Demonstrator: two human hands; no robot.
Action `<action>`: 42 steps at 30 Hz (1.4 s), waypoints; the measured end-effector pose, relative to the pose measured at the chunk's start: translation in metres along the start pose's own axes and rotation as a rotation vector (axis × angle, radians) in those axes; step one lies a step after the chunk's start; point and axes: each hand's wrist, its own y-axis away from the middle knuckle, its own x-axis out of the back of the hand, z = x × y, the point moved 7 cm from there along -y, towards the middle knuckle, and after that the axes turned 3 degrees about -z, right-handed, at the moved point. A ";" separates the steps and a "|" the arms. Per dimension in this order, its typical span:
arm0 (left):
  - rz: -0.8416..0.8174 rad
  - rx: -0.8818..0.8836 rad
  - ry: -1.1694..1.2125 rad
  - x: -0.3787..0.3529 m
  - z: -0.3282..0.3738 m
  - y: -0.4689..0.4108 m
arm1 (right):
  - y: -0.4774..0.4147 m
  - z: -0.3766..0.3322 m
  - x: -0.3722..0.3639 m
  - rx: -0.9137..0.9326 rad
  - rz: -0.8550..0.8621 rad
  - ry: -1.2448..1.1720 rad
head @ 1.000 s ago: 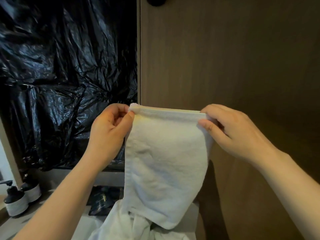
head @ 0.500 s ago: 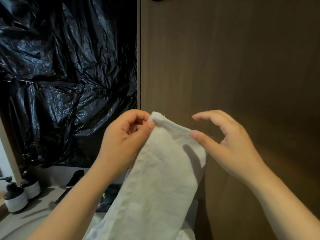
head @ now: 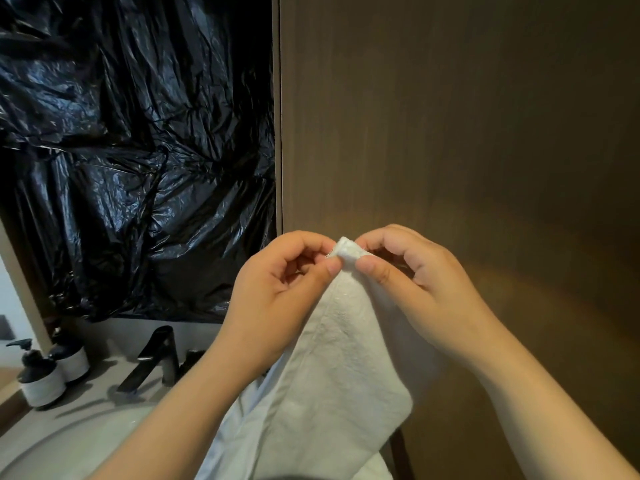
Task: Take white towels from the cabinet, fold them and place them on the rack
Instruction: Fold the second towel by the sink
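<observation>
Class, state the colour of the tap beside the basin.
The tap is black; the head view shows it best.

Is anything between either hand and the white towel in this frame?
Nothing visible. The left hand and right hand both pinch the top corner of the white towel directly, thumbs nearly meeting. No rack is in view, so the path there cannot be judged.

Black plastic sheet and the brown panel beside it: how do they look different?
The black plastic sheet is crumpled and glossy with glints; the brown panel is flat, smooth and dull. The sheet ends above the counter; the panel runs below the frame's edge. Both stand upright behind the white towel.
</observation>
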 end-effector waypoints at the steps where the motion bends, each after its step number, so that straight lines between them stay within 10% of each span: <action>1: 0.002 0.006 0.006 -0.001 -0.001 0.001 | 0.001 0.000 0.000 0.000 -0.009 0.000; 16: -0.125 0.294 0.085 -0.011 -0.049 0.051 | 0.012 0.006 0.010 -0.056 0.129 -0.087; 28: 0.077 0.310 0.266 -0.005 -0.089 0.084 | 0.014 0.007 0.008 -0.103 0.160 -0.090; 42: 0.041 0.046 -0.426 -0.017 -0.069 0.106 | 0.015 0.010 0.009 -0.143 0.236 -0.040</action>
